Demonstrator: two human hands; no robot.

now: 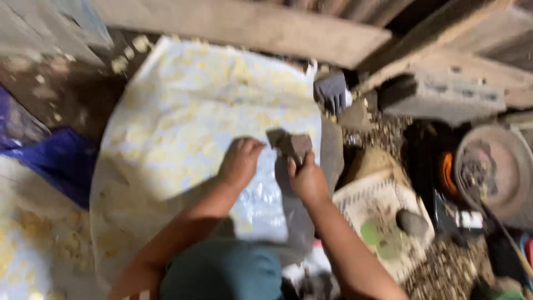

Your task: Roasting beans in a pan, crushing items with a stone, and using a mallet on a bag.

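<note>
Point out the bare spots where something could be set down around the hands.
Most open: the pale sheet left of the left hand, up toward the wooden plank, though strewn with yellowish flakes. Also the shiny strip between both forearms. Crowded: right of the right hand and its grey stone, by the basket.

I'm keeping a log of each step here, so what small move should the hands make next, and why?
Probably bring the grey stone in the right hand down next to the left hand. The stone is raised above the pale sheet dotted with yellowish pieces, and the left hand already rests flat on it. The blur leaves the grip unclear.
</note>
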